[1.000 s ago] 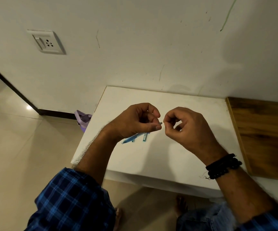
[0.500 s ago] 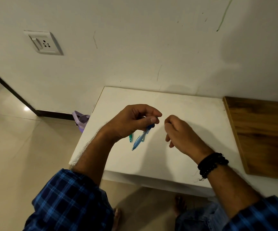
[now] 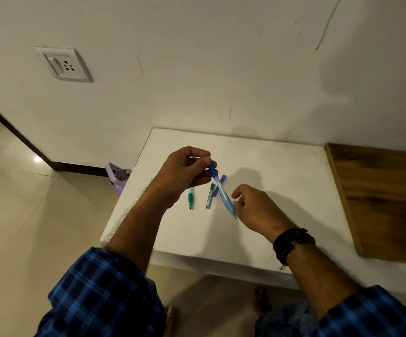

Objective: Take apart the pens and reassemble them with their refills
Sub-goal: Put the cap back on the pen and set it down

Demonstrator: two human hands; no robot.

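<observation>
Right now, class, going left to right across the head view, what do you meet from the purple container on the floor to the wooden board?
purple container → green pen → green refill case → blue pen → right hand → wooden board

The right hand (image 3: 258, 207) has let go of its pinch at the tip of the translucent blue plastic pen (image 3: 222, 193) and dropped lower, fingers loosely curled just beside the pen's lower end. The left hand (image 3: 185, 173) now pinches the dark blue top, and the pen has swung from level to slanting down toward the right hand.

Single head view, forward-down, close above white table (image 3: 294, 190).
</observation>
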